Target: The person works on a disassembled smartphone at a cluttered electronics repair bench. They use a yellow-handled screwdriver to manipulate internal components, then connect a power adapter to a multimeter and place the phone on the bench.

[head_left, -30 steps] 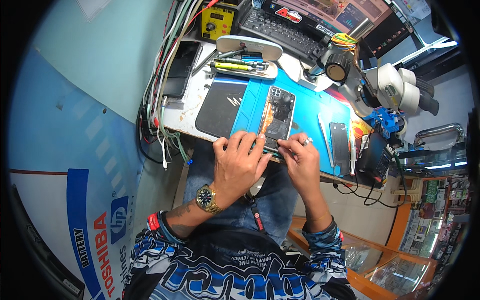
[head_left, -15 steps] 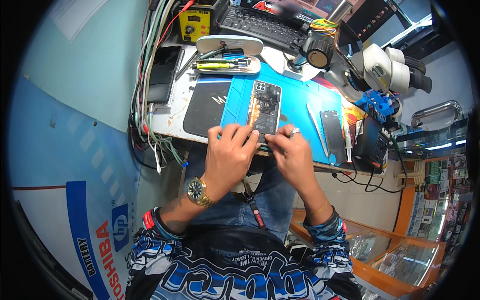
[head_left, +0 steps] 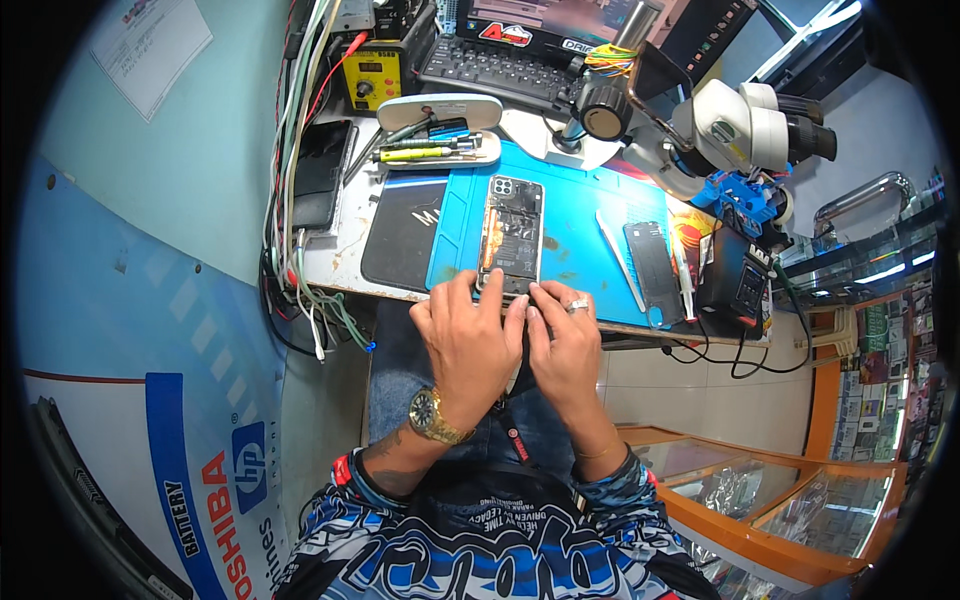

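Observation:
A smartphone (head_left: pixel 515 225) with its back cover off lies on the blue repair mat (head_left: pixel 585 235), its camera end away from me and its battery and inner parts showing. My left hand (head_left: pixel 468 340) grips its lower end, the index finger reaching onto the inner parts and the thumb at the bottom edge. At the lower right corner, my right hand (head_left: pixel 565 345) has its fingers bent and pressed against the phone's edge. The two thumbs almost meet. Fingers cover the phone's bottom part, so any small piece there is hidden.
Right of the phone lie a white stick-like tool (head_left: pixel 620 260), a dark back cover (head_left: pixel 652 265) and a syringe (head_left: pixel 683 275). A microscope (head_left: pixel 730 130) rises behind. An open case of tools (head_left: pixel 440 150) stands far left, near a dark pad (head_left: pixel 400 230) and hanging cables (head_left: pixel 290 170).
The view has shifted slightly. My right hand has moved in from the right, closer to my left hand. My left index finger now stretches further onto the phone.

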{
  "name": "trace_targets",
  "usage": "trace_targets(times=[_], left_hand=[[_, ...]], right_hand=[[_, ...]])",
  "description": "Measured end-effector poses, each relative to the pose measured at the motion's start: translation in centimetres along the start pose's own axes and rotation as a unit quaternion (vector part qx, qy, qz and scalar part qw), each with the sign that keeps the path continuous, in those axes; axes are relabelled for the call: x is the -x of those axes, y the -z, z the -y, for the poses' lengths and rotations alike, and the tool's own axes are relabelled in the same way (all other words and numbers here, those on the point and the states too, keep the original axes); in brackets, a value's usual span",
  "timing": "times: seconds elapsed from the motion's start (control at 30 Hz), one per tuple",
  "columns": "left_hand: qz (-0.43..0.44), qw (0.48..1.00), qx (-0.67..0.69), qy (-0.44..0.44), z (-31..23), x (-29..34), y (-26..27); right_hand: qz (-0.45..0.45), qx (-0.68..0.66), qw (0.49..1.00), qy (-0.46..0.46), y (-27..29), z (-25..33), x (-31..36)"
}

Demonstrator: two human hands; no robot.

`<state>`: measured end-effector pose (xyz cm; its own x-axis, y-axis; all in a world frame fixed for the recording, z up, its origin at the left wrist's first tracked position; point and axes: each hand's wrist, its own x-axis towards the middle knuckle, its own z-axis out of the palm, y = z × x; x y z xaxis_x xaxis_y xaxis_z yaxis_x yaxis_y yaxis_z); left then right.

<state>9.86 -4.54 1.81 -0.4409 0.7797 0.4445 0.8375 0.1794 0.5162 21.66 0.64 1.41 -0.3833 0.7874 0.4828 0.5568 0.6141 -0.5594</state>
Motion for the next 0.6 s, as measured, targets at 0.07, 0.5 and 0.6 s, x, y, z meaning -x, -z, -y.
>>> trace_targets(times=[0.07,0.5,0.6], left_hand=[[-0.005,0.998,0.048,0.03,-0.1,-0.6,0.0],[0.039,0.86,0.469,0.196,0.7,-2.9,-2.0],[0.052,0.822,0.528,0.208,1.0,-2.6,-2.1]], right_hand=[[-0.002,-0.015,0.999,-0.029,-0.4,0.4,0.2],[-0.027,-0.059,0.996,-0.052,-0.6,-0.6,0.4],[-0.025,-0.064,0.997,-0.047,-0.3,-0.4,0.4]])
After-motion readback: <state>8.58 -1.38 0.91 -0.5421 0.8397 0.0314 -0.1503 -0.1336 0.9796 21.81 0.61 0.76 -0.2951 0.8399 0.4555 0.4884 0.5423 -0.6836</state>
